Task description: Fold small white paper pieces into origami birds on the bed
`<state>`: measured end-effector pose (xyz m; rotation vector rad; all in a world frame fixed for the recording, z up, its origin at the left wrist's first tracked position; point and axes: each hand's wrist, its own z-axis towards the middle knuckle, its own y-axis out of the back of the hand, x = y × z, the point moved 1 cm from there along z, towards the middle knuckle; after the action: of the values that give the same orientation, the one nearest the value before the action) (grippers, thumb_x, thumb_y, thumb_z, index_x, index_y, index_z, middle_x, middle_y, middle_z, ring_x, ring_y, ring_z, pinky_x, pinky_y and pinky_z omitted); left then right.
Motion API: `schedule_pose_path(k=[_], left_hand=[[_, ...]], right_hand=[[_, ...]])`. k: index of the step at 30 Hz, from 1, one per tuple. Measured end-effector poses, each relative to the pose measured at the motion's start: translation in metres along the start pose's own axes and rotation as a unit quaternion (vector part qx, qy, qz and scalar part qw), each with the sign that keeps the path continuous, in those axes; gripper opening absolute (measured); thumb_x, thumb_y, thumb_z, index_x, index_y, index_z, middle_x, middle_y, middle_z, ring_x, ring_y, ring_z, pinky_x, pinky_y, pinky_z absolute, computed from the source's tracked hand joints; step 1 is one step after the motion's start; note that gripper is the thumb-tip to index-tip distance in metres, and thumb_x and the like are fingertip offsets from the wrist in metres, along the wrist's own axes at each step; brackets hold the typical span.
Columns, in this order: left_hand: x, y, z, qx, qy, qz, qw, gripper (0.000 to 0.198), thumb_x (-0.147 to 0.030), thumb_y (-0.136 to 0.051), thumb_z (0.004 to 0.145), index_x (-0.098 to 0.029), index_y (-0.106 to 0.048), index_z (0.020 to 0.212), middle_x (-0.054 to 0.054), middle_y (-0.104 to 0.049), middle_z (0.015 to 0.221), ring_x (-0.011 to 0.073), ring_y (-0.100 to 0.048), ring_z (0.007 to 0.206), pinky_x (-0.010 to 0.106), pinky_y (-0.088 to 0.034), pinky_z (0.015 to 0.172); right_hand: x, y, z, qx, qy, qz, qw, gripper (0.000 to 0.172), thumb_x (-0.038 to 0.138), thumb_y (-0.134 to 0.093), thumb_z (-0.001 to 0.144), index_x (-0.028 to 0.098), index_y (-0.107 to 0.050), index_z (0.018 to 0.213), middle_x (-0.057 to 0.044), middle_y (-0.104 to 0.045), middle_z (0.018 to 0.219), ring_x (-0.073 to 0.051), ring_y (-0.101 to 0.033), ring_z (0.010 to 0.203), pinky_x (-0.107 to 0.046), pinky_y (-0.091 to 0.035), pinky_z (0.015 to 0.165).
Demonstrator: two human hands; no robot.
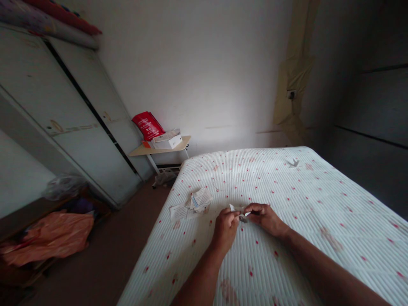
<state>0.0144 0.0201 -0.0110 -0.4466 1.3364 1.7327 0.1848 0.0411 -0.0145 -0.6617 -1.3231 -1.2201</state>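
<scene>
Over the middle of the mattress (255,263), my left hand (227,223) and my right hand (265,217) face each other with a small gap between them. Both are closed on a small folded piece of paper (235,208), white with a greyish part underneath. My fingers cover much of it, so its full shape is hidden. To the left of my left hand lie several loose sheets of printed paper (201,199), partly overlapping. Farther off, near the mattress's far right corner, stands a folded white paper shape (293,162) with pointed tips.
A small table (140,150) at the back left bears a red bag (148,126) and a white box (168,141). Grey cabinets (79,127) line the left side. An orange plastic bag (51,238) lies low at the left. The wall has a socket (291,94).
</scene>
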Motion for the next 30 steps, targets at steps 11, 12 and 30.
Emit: schedule_pose_path(k=[11,12,30], left_hand=[[0.005,-0.003,0.004,-0.026,0.107,-0.021,0.994,0.018,-0.017,-0.048,0.069,-0.013,-0.058,0.055,-0.005,-0.041,0.051,0.0083,-0.039,0.053,0.018,-0.025,0.05],[0.006,-0.003,0.004,-0.026,0.114,-0.028,0.993,0.017,-0.018,-0.048,0.069,-0.013,-0.059,0.056,-0.006,-0.04,0.051,0.0081,-0.038,0.053,0.018,-0.024,0.049],[-0.001,-0.008,0.008,-0.039,0.244,-0.217,0.944,0.026,-0.035,-0.053,0.069,-0.011,-0.061,0.063,-0.002,-0.053,0.05,0.0093,-0.048,0.048,0.019,-0.031,0.045]], right_hand=[[0.005,0.0,0.001,-0.002,-0.03,0.01,0.999,0.031,0.047,-0.061,0.072,0.016,-0.067,0.075,-0.002,-0.064,0.07,-0.016,-0.058,0.068,-0.027,-0.044,0.065],[0.005,0.0,0.001,-0.004,-0.031,0.014,0.999,0.031,0.047,-0.061,0.071,0.017,-0.067,0.075,-0.002,-0.064,0.07,-0.016,-0.058,0.068,-0.027,-0.044,0.066],[-0.003,0.005,0.006,-0.035,-0.061,0.083,0.994,0.026,0.042,-0.062,0.069,0.016,-0.06,0.071,0.002,-0.056,0.064,-0.012,-0.048,0.061,-0.025,-0.037,0.06]])
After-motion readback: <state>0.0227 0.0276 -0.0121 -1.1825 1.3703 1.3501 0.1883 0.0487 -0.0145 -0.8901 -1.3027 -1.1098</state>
